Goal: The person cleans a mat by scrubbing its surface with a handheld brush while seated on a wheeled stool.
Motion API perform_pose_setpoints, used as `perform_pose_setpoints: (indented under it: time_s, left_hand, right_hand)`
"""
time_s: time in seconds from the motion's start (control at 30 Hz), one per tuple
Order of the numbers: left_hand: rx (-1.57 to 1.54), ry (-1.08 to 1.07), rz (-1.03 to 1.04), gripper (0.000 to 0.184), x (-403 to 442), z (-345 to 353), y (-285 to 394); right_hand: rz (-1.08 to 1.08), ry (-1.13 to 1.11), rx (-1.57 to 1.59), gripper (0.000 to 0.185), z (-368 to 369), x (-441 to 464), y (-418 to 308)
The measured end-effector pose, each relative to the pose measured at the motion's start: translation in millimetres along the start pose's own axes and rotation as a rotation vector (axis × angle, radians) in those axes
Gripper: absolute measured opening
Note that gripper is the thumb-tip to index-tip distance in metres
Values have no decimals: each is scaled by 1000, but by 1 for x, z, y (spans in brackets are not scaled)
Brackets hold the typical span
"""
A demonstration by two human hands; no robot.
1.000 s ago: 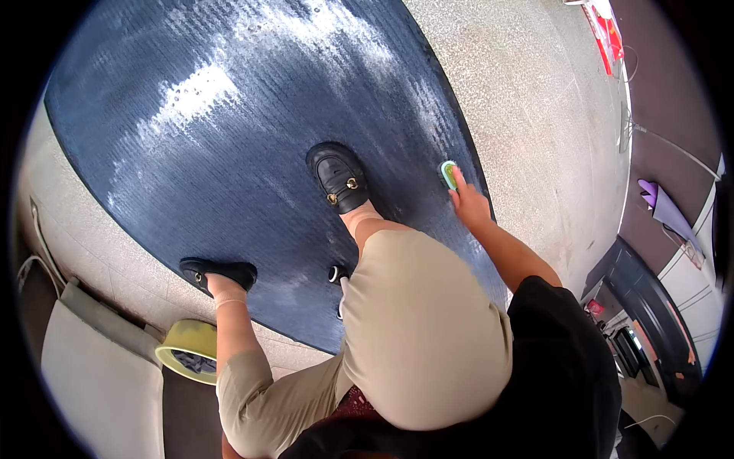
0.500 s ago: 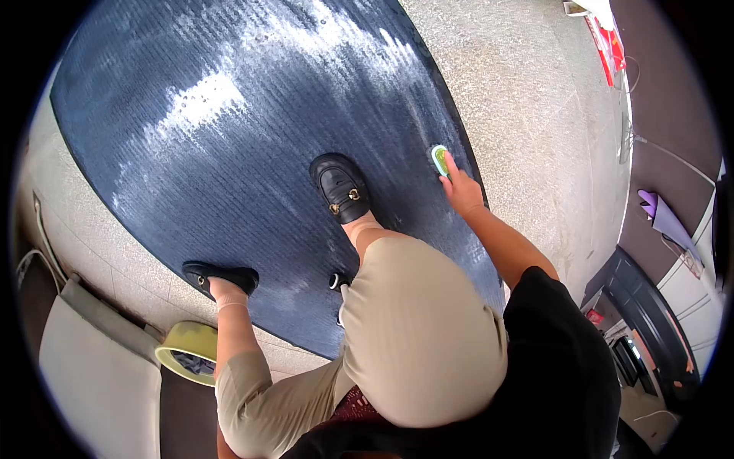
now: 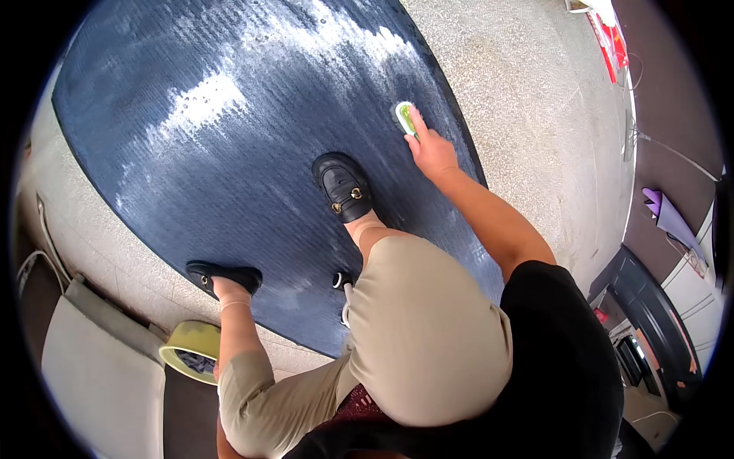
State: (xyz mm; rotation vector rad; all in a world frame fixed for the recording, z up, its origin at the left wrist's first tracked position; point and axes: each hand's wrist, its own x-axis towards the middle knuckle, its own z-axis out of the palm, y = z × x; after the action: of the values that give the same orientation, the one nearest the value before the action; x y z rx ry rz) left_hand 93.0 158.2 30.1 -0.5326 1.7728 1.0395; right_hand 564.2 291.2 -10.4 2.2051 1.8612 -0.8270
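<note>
My right hand (image 3: 433, 151) is closed on a green and white brush (image 3: 405, 118), which rests on a dark blue ribbed mat (image 3: 252, 183) near its right edge. White foam (image 3: 202, 103) is spread in streaks over the upper part of the mat. My left hand is mostly hidden behind my left leg; only a sliver of skin shows by the basin, and its fingers cannot be made out. Both my feet, in black shoes (image 3: 342, 187), stand on the mat.
A yellow-green basin (image 3: 183, 336) with dark cloth inside stands at the lower left, beside a pale padded seat (image 3: 99, 375). Speckled floor (image 3: 527, 115) borders the mat. A purple item (image 3: 671, 218) lies at the right.
My right hand has moved up and to the left across the mat with the brush in it. My feet have stayed in place. A sliver of skin now shows beside the basin.
</note>
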Motion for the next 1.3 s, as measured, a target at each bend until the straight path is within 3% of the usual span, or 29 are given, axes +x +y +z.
perform_pose_setpoints:
  time_s: [0.1, 0.3, 0.4, 0.47, 0.57, 0.63, 0.73, 0.87, 0.97, 1.07, 1.2, 1.3]
  left_hand:
    - [-56, 94, -41, 100, -13, 17, 5]
    - [-42, 130, -25, 98, -9, 11, 2]
    - [-64, 109, 12, 94, -22, 23, 7]
    - [-90, 66, -16, 93, -11, 13, 9]
    - [-75, 187, -36, 93, -10, 14, 3]
    - [-54, 39, -25, 98, -3, 6, -3]
    - [-41, 54, -16, 97, -25, 28, -3]
    - [-2, 5, -20, 97, 23, -16, -3]
    - [-50, 52, -37, 97, 7, 0, 1]
    - [-59, 57, -32, 98, -1, 7, 1]
    - [-10, 178, 67, 98, -27, 27, 4]
    - [-73, 138, -47, 93, -6, 10, 10]
  right_hand:
    - [-56, -128, -15, 63, 5, -25, 8]
    - [-37, 68, -24, 54, -38, 95, -69]
    - [10, 34, -16, 55, -34, 88, -66]
    - [-34, 23, -42, 59, -18, 53, -31]
    - [-52, -10, -145, 64, 12, -30, 54]
    - [48, -139, -175, 65, 21, -87, 108]
    - [61, -111, -141, 65, 21, -115, 132]
    - [41, 103, -10, 65, 3, -9, 81]
    - [8, 73, -69, 54, -45, 93, 15]
    - [-29, 57, -57, 53, -59, 116, 1]
    - [42, 1, -61, 61, -19, 29, 53]
    - [94, -59, -45, 65, 14, -64, 117]
